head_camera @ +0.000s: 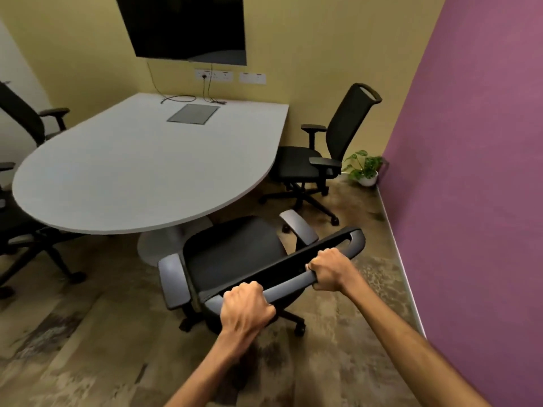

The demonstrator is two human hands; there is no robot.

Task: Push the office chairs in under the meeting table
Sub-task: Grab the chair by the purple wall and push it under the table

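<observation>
Fingers [244,289] of the left hand [245,308] are curled tightly round the top bar of a black office chair [235,254], and the right hand [327,270] is closed on the same bar further along. The chair is seen from behind and above, its seat facing the rounded end of the white meeting table [141,163], close to the edge but not yet tucked under. Its grey armrests [174,280] stand out to either side.

A pale pedestal base [164,243] is visible beneath the tabletop, just ahead of the seat. A second chair [320,160] is pulled out at the far right side, near a small potted plant [364,168] by the purple wall [476,171]. More chairs [20,118] are partly seen at the left edge.

As a judgement: if the chair is pushed straight ahead, its wheeled base may be stopped by the pedestal, or the armrests may be knocked against the table edge if they sit too high.
</observation>
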